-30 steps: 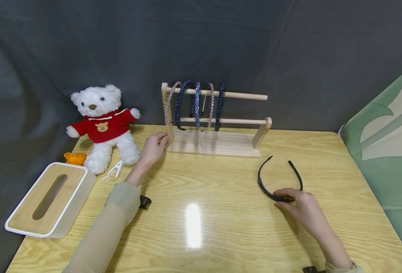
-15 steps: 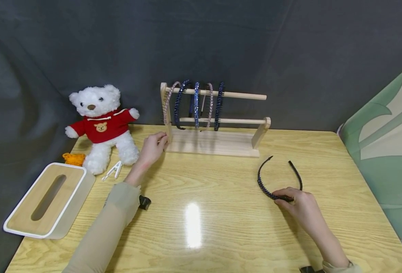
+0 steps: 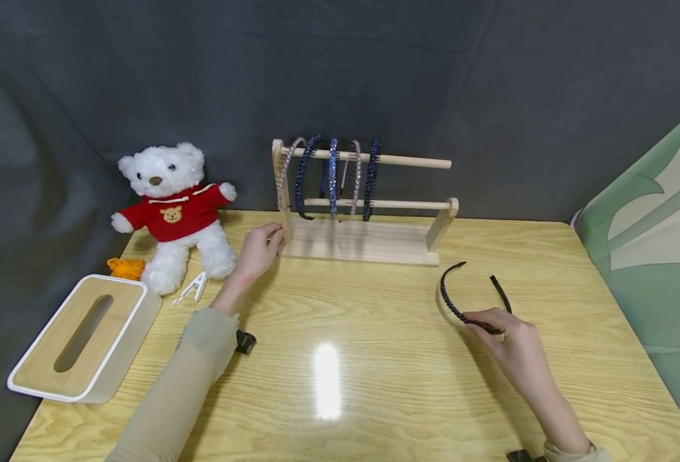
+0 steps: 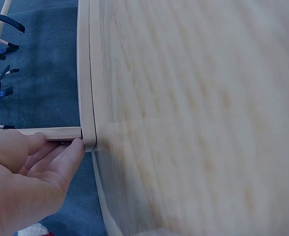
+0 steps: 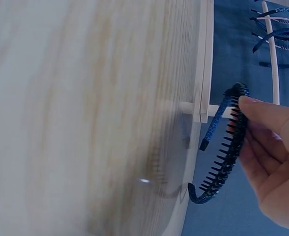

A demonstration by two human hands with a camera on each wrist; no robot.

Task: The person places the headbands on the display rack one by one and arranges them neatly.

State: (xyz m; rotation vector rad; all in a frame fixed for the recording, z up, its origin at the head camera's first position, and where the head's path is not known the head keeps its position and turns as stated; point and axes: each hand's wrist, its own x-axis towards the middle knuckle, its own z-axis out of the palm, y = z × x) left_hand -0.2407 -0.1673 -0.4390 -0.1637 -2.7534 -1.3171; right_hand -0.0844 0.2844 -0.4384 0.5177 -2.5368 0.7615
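My right hand (image 3: 513,343) pinches a dark, beaded headband (image 3: 454,307) between thumb and fingers, over the right part of the table. Its comb teeth (image 5: 225,152) show in the right wrist view, and its tips point away from me. My left hand (image 3: 260,250) holds the lower left upright of a wooden headband rack (image 3: 363,247); in the left wrist view its fingertips lie at the corner of the upright (image 4: 61,133) and base. Several headbands hang over the rack's bars, among them a glittery blue headband (image 3: 333,179) and a pink headband (image 3: 356,176).
A white teddy bear (image 3: 172,221) in a red sweater sits left of the rack. Before it lie a white clip (image 3: 192,289) and an orange bundle (image 3: 126,268). A tissue box (image 3: 85,333) stands at the table's left edge. Dark cloth (image 3: 340,64) hangs behind.
The headband in my right hand has lifted slightly and tilted, its tips shifting a little to the right. My left hand stays at the rack's upright.
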